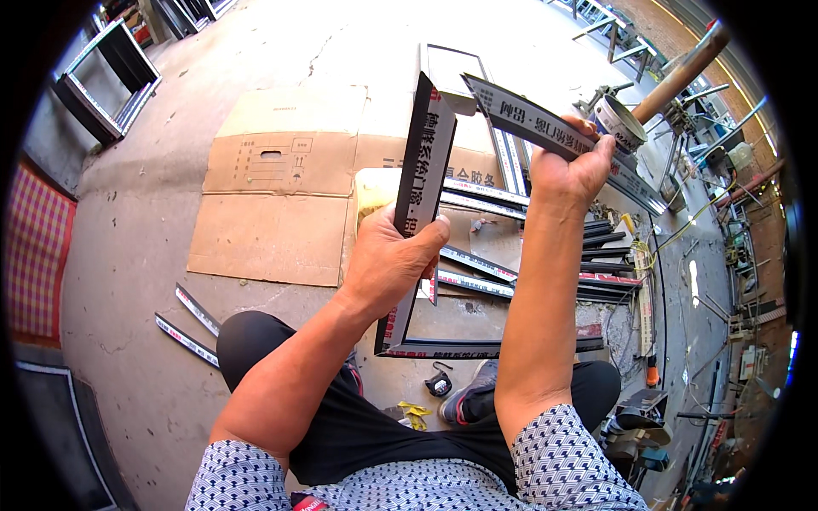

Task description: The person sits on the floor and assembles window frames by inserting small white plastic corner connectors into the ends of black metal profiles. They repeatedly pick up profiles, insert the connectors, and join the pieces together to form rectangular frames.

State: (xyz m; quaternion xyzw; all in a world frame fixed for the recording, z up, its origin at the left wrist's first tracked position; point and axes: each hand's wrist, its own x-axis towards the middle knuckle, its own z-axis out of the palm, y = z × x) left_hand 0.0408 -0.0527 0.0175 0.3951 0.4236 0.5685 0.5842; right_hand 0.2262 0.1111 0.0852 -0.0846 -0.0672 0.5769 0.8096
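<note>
nearest the lower edge are the person's patterned blue-and-white shirt sleeves and black trousers, knees bent over the concrete floor (pixel 128 255). between the legs on the floor lie a small black tape measure (pixel 439 383), a scrap of yellow material (pixel 415 416) and a grey shoe with a red stripe (pixel 469 400).

the left hand (pixel 388 260) is closed around a dark metal frame bar wrapped in grey printed film (pixel 422 179), its grip tight on the bar's middle; the bar stands nearly upright above the floor. the right hand (pixel 573 166) is clenched on a second dark film-wrapped frame bar (pixel 520 115) that slants up to the left, its upper end meeting the top of the first bar at a corner.

under the hands a dark rectangular metal frame (pixel 443 349) lies flat, with a stack of similar film-wrapped bars (pixel 545 272) just beyond it. flattened brown cardboard sheets (pixel 273 196) spread to the left of them. two short bar offcuts (pixel 192 324) lie near the left knee. farther off, a white bucket (pixel 619 126) stands beside a brown pole (pixel 682 72), and a dark window frame (pixel 106 81) rests at the far left.
</note>
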